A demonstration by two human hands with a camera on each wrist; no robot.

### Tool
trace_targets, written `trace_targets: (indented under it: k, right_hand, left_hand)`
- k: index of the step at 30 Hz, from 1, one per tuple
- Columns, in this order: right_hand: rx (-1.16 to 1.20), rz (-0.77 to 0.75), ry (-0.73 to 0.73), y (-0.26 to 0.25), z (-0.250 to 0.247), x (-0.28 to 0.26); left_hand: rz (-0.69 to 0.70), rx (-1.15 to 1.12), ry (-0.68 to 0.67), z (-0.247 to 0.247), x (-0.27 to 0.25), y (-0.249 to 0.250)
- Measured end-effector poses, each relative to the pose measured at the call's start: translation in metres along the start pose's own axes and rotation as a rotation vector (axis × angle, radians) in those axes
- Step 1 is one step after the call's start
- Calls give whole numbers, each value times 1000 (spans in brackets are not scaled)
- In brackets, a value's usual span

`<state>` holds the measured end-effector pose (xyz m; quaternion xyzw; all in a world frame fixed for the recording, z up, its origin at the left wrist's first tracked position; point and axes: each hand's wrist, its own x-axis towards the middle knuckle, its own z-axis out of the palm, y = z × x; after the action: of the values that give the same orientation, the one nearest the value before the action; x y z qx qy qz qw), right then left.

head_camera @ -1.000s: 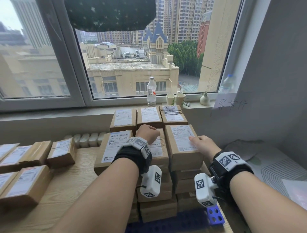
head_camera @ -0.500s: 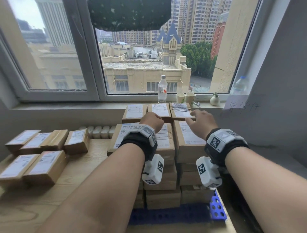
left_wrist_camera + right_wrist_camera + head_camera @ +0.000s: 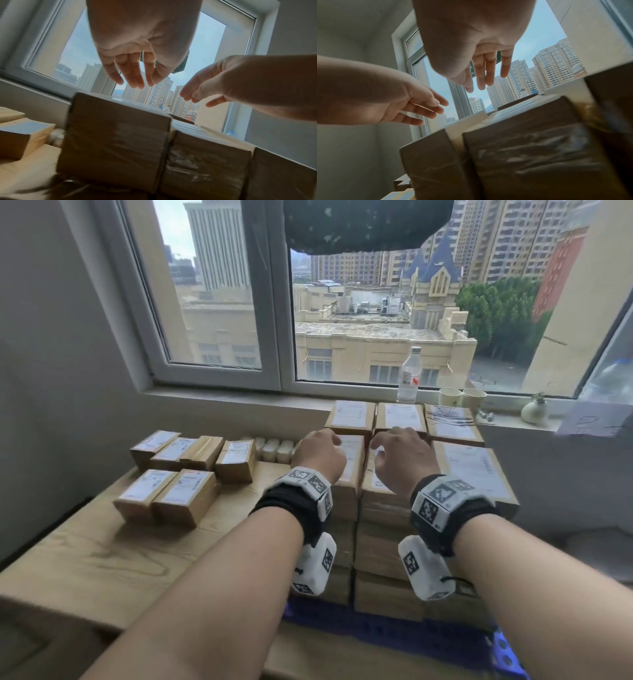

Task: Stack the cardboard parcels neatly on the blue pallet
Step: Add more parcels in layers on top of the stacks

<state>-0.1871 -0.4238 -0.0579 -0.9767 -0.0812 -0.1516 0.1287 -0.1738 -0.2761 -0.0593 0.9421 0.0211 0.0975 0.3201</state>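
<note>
A stack of taped cardboard parcels (image 3: 387, 542) with white labels stands several layers high on the blue pallet (image 3: 376, 633). My left hand (image 3: 318, 451) hovers over the stack's front left parcel (image 3: 116, 142). Its fingers (image 3: 135, 81) hang relaxed above the parcel's top, apart from it and holding nothing. My right hand (image 3: 400, 453) hovers beside it over the middle parcel (image 3: 530, 148), fingers (image 3: 484, 81) loose and empty. The front right parcel (image 3: 474, 470) lies uncovered. Each wrist view also catches the other hand (image 3: 193, 97) (image 3: 428, 111).
Several loose parcels (image 3: 185, 494) lie on the wooden table (image 3: 102, 559) left of the pallet, with a row of white packs (image 3: 274, 446) behind. A bottle (image 3: 409, 374), paper cups (image 3: 450, 397) and a small vase (image 3: 534, 410) stand on the sill. A wall closes the right side.
Both hands have lifted off the parcel tops. The right hand has moved left from the right parcel to beside the left hand. The head view has swung left.
</note>
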Motion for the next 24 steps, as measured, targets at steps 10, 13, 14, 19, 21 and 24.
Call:
trace_targets:
  k: [10,13,14,19,21,24]
  right_hand:
    - [117,-238,-48,-110,47,21]
    - [115,-240,-85,-151,71,29]
    - [115,-243,-102,-166,79,32]
    - [111,-248,-172,-244,116,45]
    - [101,-244,-188,-275,131,50]
    - [124,-219,-203,-316,153,54]
  left_hand:
    - [-143,-32,96,-65,8,-110]
    - [-186,-29,97,-92,11,-153]
    - [-197,-41,95,-102,12,-167]
    - [-258,-65,102,-147,18,-242]
    - [-274,-67,95,-163,21,-272]
    - [-298,-81,85,-184,26,-317]
